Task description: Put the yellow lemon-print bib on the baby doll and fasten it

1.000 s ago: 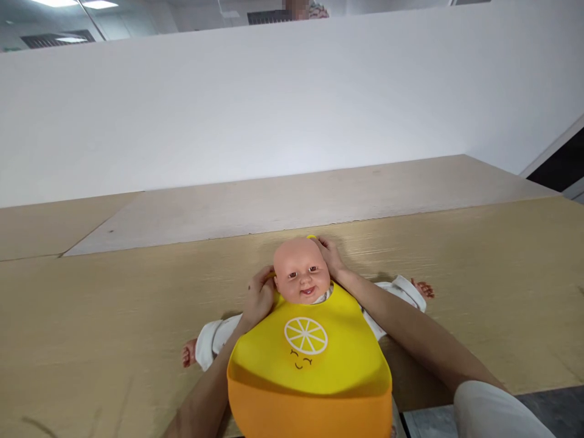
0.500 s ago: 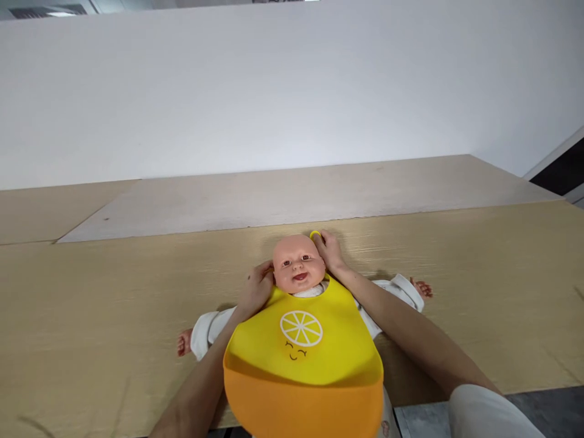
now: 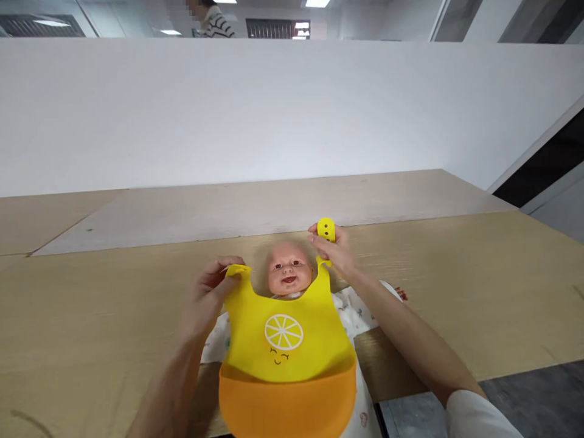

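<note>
A yellow bib (image 3: 314, 328) with a white citrus slice, a smiling mark and an orange catch pocket lies over the chest of a baby doll (image 3: 289, 271). The doll rests on its back in white printed clothes, arms spread. My left hand (image 3: 214, 292) pinches the bib's left neck strap, lifted away beside the doll's head. On the other side, my right hand (image 3: 335, 246) grips the right neck strap, whose end with dark holes sticks up above the fingers. Both straps stand apart, with the neck loop undone.
A wooden table (image 3: 456, 286) spreads out on both sides of the doll. Beyond it rises a white partition (image 3: 274, 115). Past the partition stands a person in a striped top (image 3: 218, 24). Grey floor (image 3: 538, 395) shows at the lower right.
Both hands have moved from close beside the doll's neck. The left has drawn its strap out to the left, and the right has lifted its strap end up. The view has tilted upward.
</note>
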Demonstrator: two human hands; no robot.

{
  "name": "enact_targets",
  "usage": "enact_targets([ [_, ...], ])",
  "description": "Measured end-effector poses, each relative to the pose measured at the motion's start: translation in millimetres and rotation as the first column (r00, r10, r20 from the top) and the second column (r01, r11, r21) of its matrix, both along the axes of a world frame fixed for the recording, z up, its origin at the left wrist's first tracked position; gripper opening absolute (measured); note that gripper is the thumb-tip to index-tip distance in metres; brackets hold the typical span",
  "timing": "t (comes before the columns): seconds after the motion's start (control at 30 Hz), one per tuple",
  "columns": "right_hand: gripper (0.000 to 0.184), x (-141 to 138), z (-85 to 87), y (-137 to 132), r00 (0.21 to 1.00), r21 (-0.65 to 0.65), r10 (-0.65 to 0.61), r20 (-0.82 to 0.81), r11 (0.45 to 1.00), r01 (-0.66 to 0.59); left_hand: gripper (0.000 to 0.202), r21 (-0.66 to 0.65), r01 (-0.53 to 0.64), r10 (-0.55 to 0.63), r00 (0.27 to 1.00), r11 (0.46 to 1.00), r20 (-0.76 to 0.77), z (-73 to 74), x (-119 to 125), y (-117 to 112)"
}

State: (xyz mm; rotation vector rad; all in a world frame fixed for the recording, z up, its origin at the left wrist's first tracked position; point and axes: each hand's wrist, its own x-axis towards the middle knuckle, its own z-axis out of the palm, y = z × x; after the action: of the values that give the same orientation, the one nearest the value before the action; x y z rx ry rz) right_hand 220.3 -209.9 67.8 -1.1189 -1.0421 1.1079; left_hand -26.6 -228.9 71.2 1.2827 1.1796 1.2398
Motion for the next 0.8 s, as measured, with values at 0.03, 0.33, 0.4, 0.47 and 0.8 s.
enact_targets([
  [0.03, 0.045, -4.0, 11.3, -15.1, 0.994, 0.044, 0.101, 0.034, 0.994, -0.103, 0.007, 0.114, 0.039, -0.036, 0.999, 0.993, -0.031, 12.1, 4.6, -11.5],
  [0.33, 0.018, -11.1, 34.8, -129.2, 0.786, 0.140, 0.430, 0.444, 0.833, -0.534, 0.033, 0.435, 0.511, -0.376, 0.853, 0.741, -0.361, 75.8, 45.9, -83.3],
  [0.4, 0.012, -6.2, 33.4, -146.1, 0.840, 0.252, 0.330, 0.432, 0.850, -0.463, 0.038, 0.512, 0.532, -0.370, 0.844, 0.674, -0.389, 77.4, 52.7, -89.0],
  [0.47, 0.008, 0.4, 36.7, -160.1, 0.885, 0.375, 0.200, 0.420, 0.850, -0.370, 0.046, 0.524, 0.572, -0.367, 0.815, 0.631, -0.448, 78.3, 55.9, -93.6],
  [0.8, 0.052, 151.1, 62.6, -152.2, 0.849, 0.012, -0.267, 0.456, 0.956, 0.294, 0.031, 0.117, 0.286, -0.250, 0.935, 0.951, -0.250, 49.0, 1.4, -65.4],
])
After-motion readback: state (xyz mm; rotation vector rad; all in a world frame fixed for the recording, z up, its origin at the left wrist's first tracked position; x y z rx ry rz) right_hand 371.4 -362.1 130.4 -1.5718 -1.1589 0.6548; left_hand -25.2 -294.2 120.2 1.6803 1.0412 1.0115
